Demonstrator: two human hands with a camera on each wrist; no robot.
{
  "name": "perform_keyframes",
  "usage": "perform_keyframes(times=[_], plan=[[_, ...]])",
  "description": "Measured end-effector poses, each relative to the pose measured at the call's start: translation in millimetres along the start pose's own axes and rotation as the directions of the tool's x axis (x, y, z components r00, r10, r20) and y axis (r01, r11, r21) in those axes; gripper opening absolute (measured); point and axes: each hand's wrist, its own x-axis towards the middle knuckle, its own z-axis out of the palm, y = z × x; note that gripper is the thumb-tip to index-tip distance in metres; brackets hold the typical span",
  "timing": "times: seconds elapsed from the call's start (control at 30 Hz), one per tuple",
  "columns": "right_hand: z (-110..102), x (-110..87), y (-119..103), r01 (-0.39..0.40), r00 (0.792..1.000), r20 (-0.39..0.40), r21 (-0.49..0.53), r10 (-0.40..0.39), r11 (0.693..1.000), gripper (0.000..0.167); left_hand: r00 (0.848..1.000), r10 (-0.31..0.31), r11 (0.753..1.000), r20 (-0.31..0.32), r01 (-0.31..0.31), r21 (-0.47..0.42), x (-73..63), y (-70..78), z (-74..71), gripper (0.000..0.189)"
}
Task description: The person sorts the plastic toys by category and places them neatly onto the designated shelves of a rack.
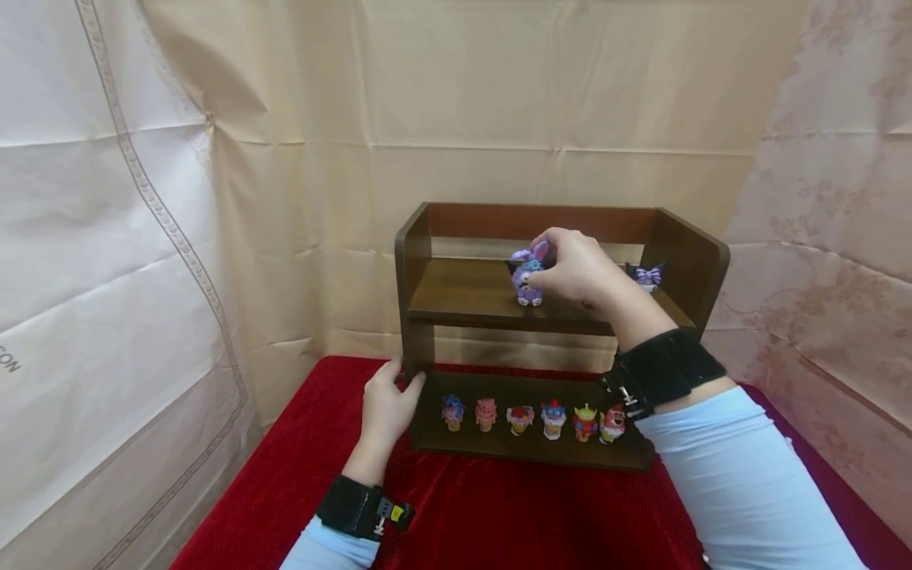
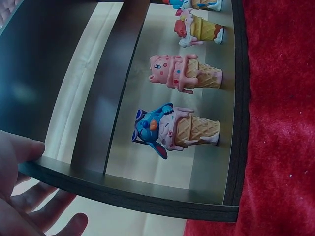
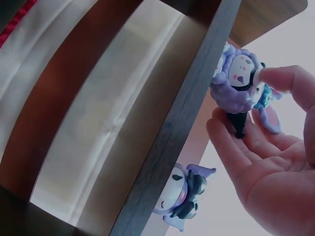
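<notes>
On the upper board of a dark brown two-tier shelf [image 1: 456,297], my right hand [image 1: 573,265] pinches a purple rabbit-eared figurine [image 1: 526,286] between thumb and fingers. In the right wrist view the figurine [image 3: 234,93] has a white face and a dangling black tip; its feet are close to the board. A second figurine [image 3: 172,191] with a black bow stands nearby. Farther right is a figurine with a striped purple bow [image 1: 648,277]. My left hand [image 1: 388,404] holds the shelf's left side panel [image 2: 123,194], thumb inside and fingers outside.
Several cone-shaped figurines line the lower board, among them a blue one [image 2: 165,130] and a pink one [image 2: 179,73]. Red velvet cloth [image 1: 492,514] covers the table. Cream fabric [image 1: 499,95] hangs behind the shelf.
</notes>
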Motion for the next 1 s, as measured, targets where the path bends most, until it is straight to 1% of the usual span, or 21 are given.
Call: perform_keyframes(times=[0.3, 0.47, 0.63, 0.8, 1.0], plan=[[3.8, 5.5, 2.2, 0.025, 1.0, -0.019, 0.019, -0.024, 1.0, 0.047, 1.0, 0.006, 1.0, -0.003, -0.006, -0.018, -0.3, 0.2, -0.7, 0.029], [6.4, 8.1, 3.8, 0.012, 1.0, -0.019, 0.033, -0.011, 0.999, 0.049, 1.0, 0.006, 0.999, 0.002, -0.006, -0.033, 0.0, 1.7, -1.3, 0.03], [8.3, 8.2, 4.2, 0.001, 1.0, -0.018, 0.045, 0.0, 0.999, 0.051, 1.0, 0.0, 1.0, 0.001, 0.0, -0.028, -0.4, 2.7, -0.8, 0.028], [8.3, 8.7, 5.9, 0.005, 1.0, -0.022, 0.045, -0.004, 0.999, 0.052, 1.0, 0.001, 0.999, -0.001, -0.001, -0.032, -0.6, 2.4, 0.3, 0.027], [5.6, 6.1, 7.7, 0.012, 0.999, -0.042, 0.048, -0.01, 0.999, 0.061, 1.0, 0.004, 1.0, 0.005, -0.003, -0.025, 0.6, 3.0, 1.4, 0.027]])
